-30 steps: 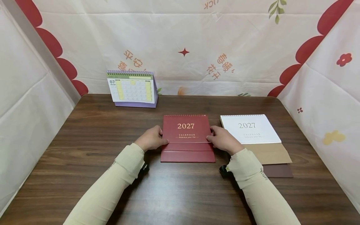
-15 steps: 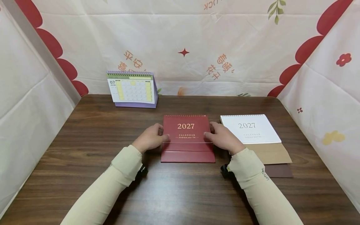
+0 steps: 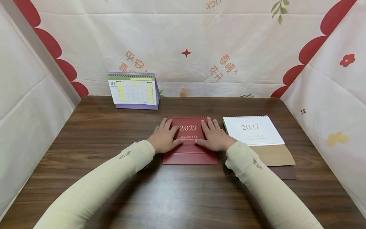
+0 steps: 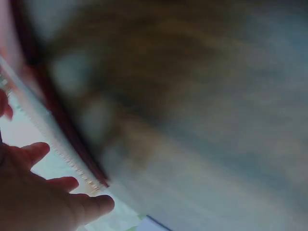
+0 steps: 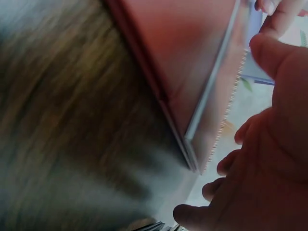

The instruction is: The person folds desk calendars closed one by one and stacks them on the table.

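A dark red desk calendar [image 3: 190,159] marked 2027 lies at the middle of the table, its spiral edge away from me. My left hand [image 3: 163,137] is spread over its left side, fingers straight and pointing forward. Over the right side my right hand [image 3: 215,138] is spread in the same way, its thumb reaching inward across the cover. The right wrist view shows a gap between the right hand [image 5: 255,159] and the red cover [image 5: 180,43]. Whether the left fingertips touch the calendar, I cannot tell.
A white 2027 calendar [image 3: 251,129] with a brown base [image 3: 271,155] lies to the right, near my right wrist. At the back left stands a purple tent calendar [image 3: 134,90] showing month 07. Printed cloth [image 3: 177,28] walls in the table's back and sides.
Both hands have left the side edges of the red calendar, which they held earlier, and moved inward over its cover with fingers straightened. The calendar itself has stayed in place.
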`<state>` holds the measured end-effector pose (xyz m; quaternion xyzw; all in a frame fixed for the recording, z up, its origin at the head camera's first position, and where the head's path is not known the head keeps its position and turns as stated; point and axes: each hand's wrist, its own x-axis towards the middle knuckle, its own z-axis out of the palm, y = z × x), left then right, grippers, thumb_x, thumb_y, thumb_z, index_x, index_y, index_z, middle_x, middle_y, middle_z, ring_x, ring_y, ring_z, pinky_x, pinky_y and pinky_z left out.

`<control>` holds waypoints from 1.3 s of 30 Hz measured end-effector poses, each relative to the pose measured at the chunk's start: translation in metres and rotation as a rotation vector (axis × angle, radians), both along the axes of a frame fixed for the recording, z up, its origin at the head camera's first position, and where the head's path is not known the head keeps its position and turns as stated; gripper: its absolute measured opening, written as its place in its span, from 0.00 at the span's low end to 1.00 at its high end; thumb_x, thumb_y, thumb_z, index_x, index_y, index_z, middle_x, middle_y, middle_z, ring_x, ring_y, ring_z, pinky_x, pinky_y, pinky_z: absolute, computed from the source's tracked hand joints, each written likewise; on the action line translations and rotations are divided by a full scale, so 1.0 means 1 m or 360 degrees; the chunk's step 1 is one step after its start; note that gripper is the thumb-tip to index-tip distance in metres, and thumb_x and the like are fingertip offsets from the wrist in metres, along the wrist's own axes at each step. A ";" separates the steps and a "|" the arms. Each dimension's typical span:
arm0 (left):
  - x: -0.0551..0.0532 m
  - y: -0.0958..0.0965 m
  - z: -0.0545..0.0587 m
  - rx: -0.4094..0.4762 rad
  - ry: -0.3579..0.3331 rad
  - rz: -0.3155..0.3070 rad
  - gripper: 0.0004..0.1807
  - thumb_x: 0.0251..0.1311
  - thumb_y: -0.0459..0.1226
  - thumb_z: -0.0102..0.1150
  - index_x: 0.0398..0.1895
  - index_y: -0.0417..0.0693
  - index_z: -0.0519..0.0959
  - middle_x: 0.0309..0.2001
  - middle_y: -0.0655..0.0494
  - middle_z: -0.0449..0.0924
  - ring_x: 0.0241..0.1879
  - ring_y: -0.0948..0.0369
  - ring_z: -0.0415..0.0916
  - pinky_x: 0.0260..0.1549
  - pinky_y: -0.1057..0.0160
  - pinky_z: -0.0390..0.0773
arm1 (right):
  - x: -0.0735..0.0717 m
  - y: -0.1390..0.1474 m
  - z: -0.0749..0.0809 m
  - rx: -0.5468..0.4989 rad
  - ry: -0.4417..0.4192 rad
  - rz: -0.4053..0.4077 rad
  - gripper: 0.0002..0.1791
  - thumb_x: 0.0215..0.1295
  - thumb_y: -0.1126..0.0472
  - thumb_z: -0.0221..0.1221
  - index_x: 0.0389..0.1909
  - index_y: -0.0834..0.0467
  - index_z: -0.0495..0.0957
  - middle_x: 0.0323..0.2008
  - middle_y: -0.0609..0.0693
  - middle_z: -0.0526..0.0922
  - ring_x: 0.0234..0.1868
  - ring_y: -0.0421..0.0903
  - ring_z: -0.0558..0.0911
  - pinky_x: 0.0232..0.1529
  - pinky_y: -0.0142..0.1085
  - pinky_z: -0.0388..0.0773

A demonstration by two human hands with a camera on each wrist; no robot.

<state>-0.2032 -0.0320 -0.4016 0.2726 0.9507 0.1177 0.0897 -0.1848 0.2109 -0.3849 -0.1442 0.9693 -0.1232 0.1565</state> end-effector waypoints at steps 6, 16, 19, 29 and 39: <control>0.001 -0.003 -0.009 -0.0177 -0.0207 0.0037 0.42 0.71 0.64 0.36 0.81 0.56 0.45 0.79 0.42 0.29 0.76 0.41 0.30 0.67 0.33 0.44 | -0.007 0.000 -0.009 0.0100 -0.0242 -0.0035 0.54 0.69 0.28 0.41 0.79 0.61 0.34 0.77 0.63 0.26 0.76 0.65 0.31 0.70 0.64 0.40; 0.002 0.001 0.000 -0.0361 -0.0363 0.0051 0.42 0.72 0.66 0.28 0.81 0.60 0.36 0.78 0.46 0.21 0.76 0.43 0.24 0.67 0.31 0.39 | -0.018 0.006 -0.034 0.0140 -0.0338 -0.0084 0.58 0.64 0.21 0.38 0.78 0.53 0.26 0.75 0.55 0.16 0.75 0.61 0.24 0.68 0.66 0.34; 0.002 0.002 0.002 -0.0370 -0.0386 0.0050 0.42 0.72 0.66 0.28 0.81 0.60 0.35 0.78 0.46 0.20 0.76 0.43 0.24 0.67 0.32 0.38 | -0.018 0.006 -0.035 0.0140 -0.0335 -0.0093 0.57 0.64 0.22 0.38 0.78 0.53 0.26 0.75 0.55 0.16 0.75 0.61 0.24 0.68 0.66 0.33; 0.006 0.005 0.005 -0.0366 -0.0300 0.0066 0.42 0.72 0.65 0.28 0.81 0.59 0.37 0.79 0.45 0.23 0.76 0.44 0.27 0.67 0.32 0.40 | -0.020 0.007 -0.033 0.0128 -0.0308 -0.0088 0.58 0.64 0.22 0.39 0.78 0.56 0.27 0.75 0.58 0.17 0.74 0.63 0.24 0.68 0.66 0.31; 0.005 0.002 -0.001 -0.0398 -0.0249 0.0066 0.42 0.71 0.66 0.28 0.81 0.61 0.38 0.79 0.46 0.25 0.77 0.44 0.29 0.67 0.33 0.43 | -0.011 0.005 -0.024 0.0112 -0.0324 -0.0065 0.58 0.65 0.23 0.41 0.78 0.57 0.28 0.75 0.59 0.18 0.74 0.63 0.24 0.69 0.65 0.31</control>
